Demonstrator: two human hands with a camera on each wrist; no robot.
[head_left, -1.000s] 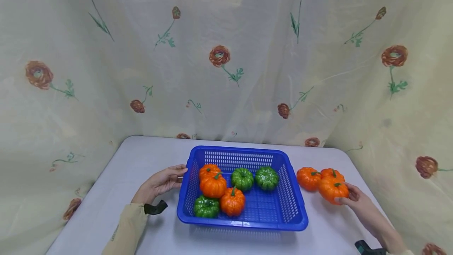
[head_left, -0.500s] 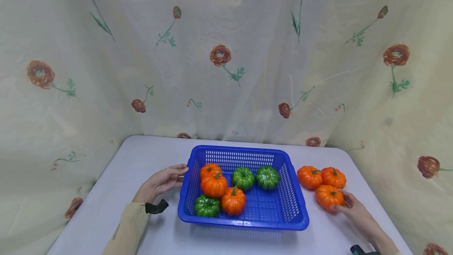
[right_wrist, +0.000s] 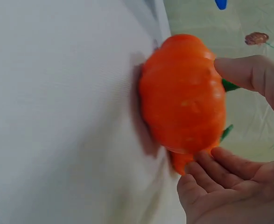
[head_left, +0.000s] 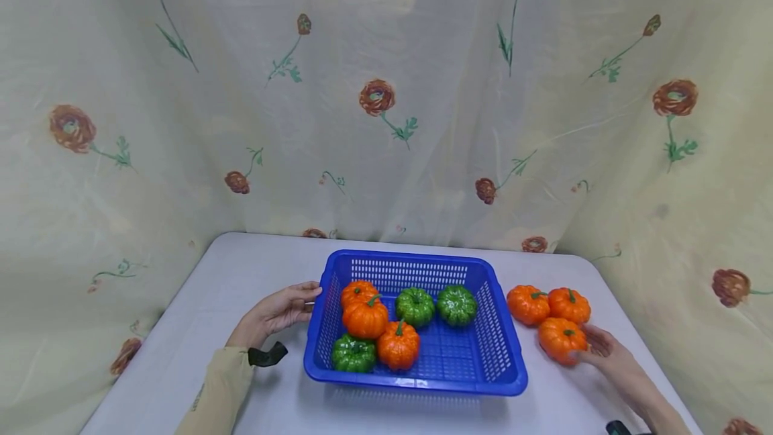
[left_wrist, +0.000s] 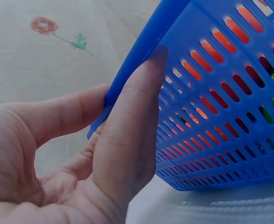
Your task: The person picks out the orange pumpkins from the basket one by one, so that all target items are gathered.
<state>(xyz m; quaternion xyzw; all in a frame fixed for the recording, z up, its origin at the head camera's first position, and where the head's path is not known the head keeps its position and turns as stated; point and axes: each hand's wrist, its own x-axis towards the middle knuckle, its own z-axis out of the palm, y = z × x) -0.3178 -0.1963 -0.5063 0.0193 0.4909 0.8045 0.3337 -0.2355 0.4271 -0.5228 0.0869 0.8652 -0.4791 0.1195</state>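
My left hand pinches the left rim of a blue plastic basket; the left wrist view shows thumb and fingers on either side of that rim. Beside the basket's right wall, three small orange pumpkins rest on the table: one at the left, one at the back right and one in front. My right hand is at the front pumpkin's right side. In the right wrist view its fingers lie loosely apart around this pumpkin, the thumb close to its surface.
Inside the basket are three orange pumpkins and three green ones; the orange ones sit toward the left. The white table ends at a flower-patterned curtain behind and at both sides.
My right hand has brought the front orange pumpkin down and toward me, apart from the back right one, onto the table. Its fingers have since loosened. My left hand stays on the basket rim.
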